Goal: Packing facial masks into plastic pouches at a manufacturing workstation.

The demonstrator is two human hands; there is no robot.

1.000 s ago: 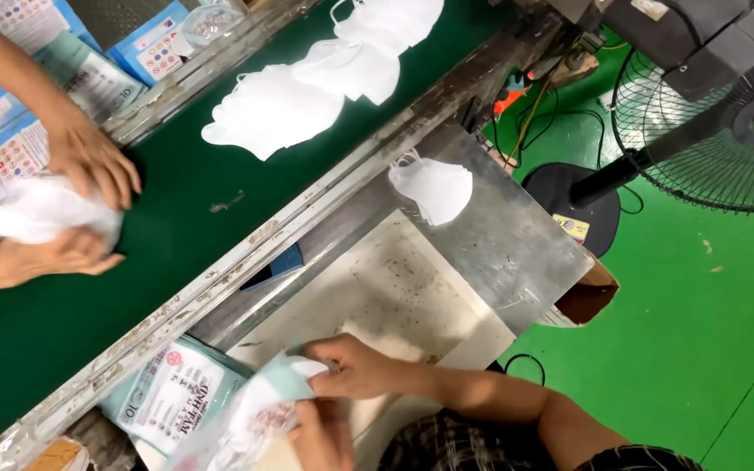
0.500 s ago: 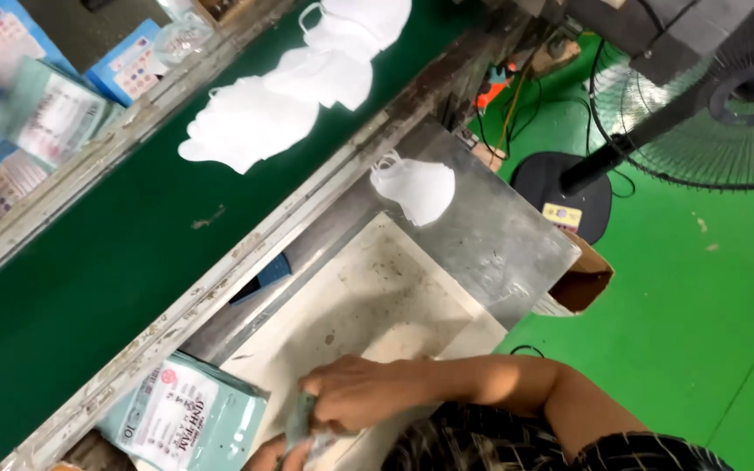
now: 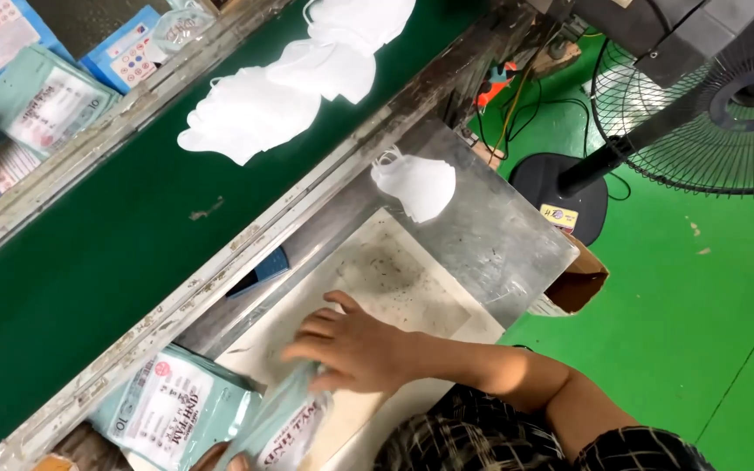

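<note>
My right hand [image 3: 355,347] lies on the pale worn board [image 3: 394,279] with its fingers closed over the top edge of a pale green printed pouch [image 3: 283,427], which runs down to the bottom edge of the view. Of my left hand [image 3: 209,456] only a sliver shows below that pouch, and its grip is hidden. A second green pouch [image 3: 167,410] lies flat just to the left. One folded white mask [image 3: 418,185] rests on the metal table [image 3: 499,235] beyond the board.
A green conveyor belt [image 3: 106,262] runs diagonally at left and carries a pile of white masks [image 3: 250,113]. Blue boxes [image 3: 128,54] and another green pouch [image 3: 41,94] lie beyond it. A standing fan [image 3: 726,96], cables [image 3: 517,96] and an open cardboard box [image 3: 579,283] stand on the green floor.
Another person's hands at the belt's left have left the view. My right hand has slid over the pouch's top, and the pouch now sits lower and more upright.
</note>
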